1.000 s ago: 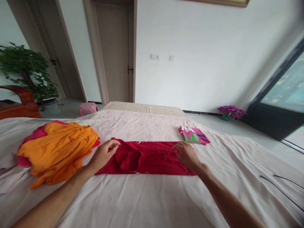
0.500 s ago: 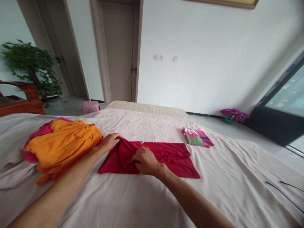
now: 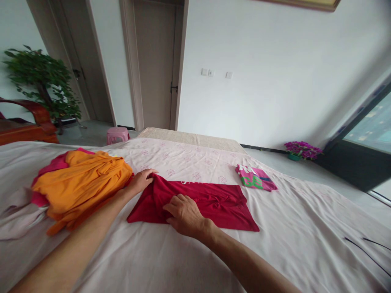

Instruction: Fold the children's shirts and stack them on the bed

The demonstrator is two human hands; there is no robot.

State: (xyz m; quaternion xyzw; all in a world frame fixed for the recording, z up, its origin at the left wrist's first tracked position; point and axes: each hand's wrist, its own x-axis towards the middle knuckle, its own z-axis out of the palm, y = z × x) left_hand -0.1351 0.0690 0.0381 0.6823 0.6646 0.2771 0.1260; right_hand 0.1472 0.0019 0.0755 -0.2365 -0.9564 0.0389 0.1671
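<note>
A dark red T-shirt (image 3: 220, 201) lies folded into a wide band on the bed, with white lettering partly showing along its far edge. Its far left corner is pinched between the thumb and fingers of my left hand (image 3: 143, 180). My right hand (image 3: 185, 213) rests palm down on the middle of the shirt, fingers bent and slightly apart, touching the cloth. Creases run through the fabric to the right of that hand. A loose pile with an orange garment (image 3: 88, 175) on top lies left of my left hand.
A small folded pink garment (image 3: 256, 178) with green and white letters lies at the far right on the pale bed sheet (image 3: 293, 236). Dark thin cords (image 3: 365, 252) lie near the right edge. Beyond the bed stand a pink stool (image 3: 118, 135) and purple flowers (image 3: 302, 149).
My right hand has slid a little to the left over the red T-shirt, its fingers less curled. My left hand keeps its hold on the corner. The view has shifted slightly.
</note>
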